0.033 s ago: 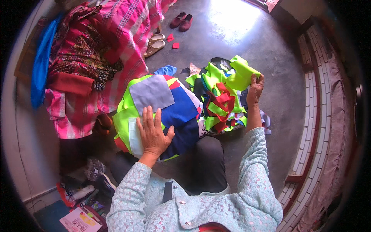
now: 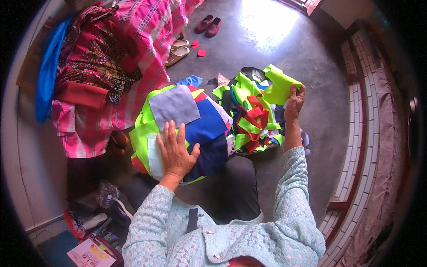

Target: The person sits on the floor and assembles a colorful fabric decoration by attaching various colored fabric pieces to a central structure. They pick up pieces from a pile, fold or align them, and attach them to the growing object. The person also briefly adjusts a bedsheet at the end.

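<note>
My left hand (image 2: 175,150) lies flat, fingers spread, on a round layered stack of fabric pieces. On top of this stack are a grey fabric square (image 2: 175,106), a royal blue piece (image 2: 205,122), a navy piece (image 2: 209,158) and a pale white strip (image 2: 154,155). Lime green pieces (image 2: 144,138) stick out along its left side. Held out to the right, my right hand (image 2: 294,99) has its fingers closed on the edge of a lime green fabric piece (image 2: 280,84). Below that piece sits a heap of mixed scraps (image 2: 255,118) in lime, red, white and dark colours.
Pink checked cloth (image 2: 153,44) drapes over furniture at the left. Beige shoes (image 2: 178,55) and maroon shoes (image 2: 209,26) stand on the grey floor, near small red scraps (image 2: 201,53). A white-tiled ledge (image 2: 356,133) runs along the right. Assorted items, including a printed card (image 2: 91,254), lie lower left.
</note>
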`<move>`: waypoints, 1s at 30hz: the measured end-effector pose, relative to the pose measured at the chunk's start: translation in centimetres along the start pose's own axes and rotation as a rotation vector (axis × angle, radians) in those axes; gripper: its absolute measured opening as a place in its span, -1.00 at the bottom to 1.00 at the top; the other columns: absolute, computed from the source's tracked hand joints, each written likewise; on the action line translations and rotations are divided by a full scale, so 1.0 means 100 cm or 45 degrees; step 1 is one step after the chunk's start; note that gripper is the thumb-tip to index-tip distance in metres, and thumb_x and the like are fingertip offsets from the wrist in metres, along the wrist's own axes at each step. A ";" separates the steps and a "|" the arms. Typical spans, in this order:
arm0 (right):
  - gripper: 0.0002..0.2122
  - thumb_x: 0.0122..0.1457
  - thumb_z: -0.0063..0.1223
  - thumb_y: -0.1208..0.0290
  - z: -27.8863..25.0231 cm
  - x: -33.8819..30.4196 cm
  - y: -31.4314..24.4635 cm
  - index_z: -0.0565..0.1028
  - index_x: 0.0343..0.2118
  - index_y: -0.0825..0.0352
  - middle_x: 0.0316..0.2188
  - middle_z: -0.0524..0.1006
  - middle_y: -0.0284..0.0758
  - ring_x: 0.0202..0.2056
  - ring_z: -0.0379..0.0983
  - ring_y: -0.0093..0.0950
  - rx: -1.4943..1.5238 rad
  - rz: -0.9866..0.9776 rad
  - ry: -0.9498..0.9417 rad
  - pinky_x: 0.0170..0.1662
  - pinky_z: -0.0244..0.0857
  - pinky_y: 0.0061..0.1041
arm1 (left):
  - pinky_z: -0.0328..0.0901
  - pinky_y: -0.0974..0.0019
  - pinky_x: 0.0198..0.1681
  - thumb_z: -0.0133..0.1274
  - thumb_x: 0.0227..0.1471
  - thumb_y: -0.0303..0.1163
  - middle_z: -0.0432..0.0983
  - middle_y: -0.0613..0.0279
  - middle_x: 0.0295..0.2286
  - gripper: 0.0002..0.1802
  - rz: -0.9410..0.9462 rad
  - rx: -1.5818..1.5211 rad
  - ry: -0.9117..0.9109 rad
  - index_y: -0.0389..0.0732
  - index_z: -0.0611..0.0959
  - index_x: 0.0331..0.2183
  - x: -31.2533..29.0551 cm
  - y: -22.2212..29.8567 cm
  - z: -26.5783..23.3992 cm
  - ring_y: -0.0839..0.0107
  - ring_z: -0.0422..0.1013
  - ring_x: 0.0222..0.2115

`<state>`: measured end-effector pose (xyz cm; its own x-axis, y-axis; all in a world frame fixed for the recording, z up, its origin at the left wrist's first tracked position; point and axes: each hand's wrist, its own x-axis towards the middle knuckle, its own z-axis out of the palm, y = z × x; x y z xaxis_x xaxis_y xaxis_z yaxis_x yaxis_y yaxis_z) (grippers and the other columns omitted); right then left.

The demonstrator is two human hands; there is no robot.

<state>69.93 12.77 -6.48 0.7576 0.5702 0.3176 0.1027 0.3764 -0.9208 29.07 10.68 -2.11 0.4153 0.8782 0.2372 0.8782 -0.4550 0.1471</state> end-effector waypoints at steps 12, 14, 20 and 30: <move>-0.90 0.26 -0.09 0.36 0.109 -0.080 -0.199 0.37 -0.25 0.24 -0.37 0.44 -0.48 -0.37 0.39 -0.69 0.252 0.299 -0.581 -0.36 0.34 -0.67 | -0.21 -0.17 0.20 0.06 -0.17 0.06 0.12 -0.08 0.11 -0.20 -0.028 -0.150 0.148 -0.20 0.35 0.06 -0.007 -0.007 0.006 0.06 -0.02 0.18; -0.83 0.26 -0.10 0.35 0.146 -0.104 -0.228 0.37 -0.13 0.24 -0.32 0.47 -0.42 -0.37 0.44 -0.64 0.366 0.388 -0.676 -0.35 0.37 -0.65 | -0.21 -0.17 0.20 0.06 -0.16 0.06 0.12 -0.08 0.11 -0.21 -0.041 -0.165 0.154 -0.20 0.36 0.05 -0.008 -0.009 0.008 0.06 -0.02 0.18; -0.76 0.27 -0.15 0.36 0.248 -0.162 -0.243 0.33 -0.04 0.27 -0.21 0.50 -0.32 -0.27 0.47 -0.50 0.932 0.719 -0.772 -0.22 0.40 -0.51 | -0.12 -0.11 0.18 0.02 -0.13 0.06 0.13 -0.09 0.10 -0.23 -0.020 -0.173 0.188 -0.20 0.37 0.06 -0.012 -0.020 0.034 0.04 0.01 0.16; -0.66 0.14 -0.09 0.60 0.261 -0.215 -0.033 0.29 0.01 0.38 -0.11 0.44 -0.25 -0.13 0.41 -0.43 0.328 0.769 -0.881 -0.08 0.30 -0.48 | 0.22 0.05 -0.01 0.06 -0.09 -0.11 0.33 -0.22 -0.06 -0.21 -0.143 -0.877 0.092 -0.33 0.22 0.10 -0.020 -0.014 -0.009 -0.04 0.32 -0.07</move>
<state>36.51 18.30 -4.40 0.0783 0.9954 -0.0553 -0.3890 -0.0206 -0.9210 26.84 9.45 -1.94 0.2933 0.9241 0.2449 0.5546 -0.3731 0.7438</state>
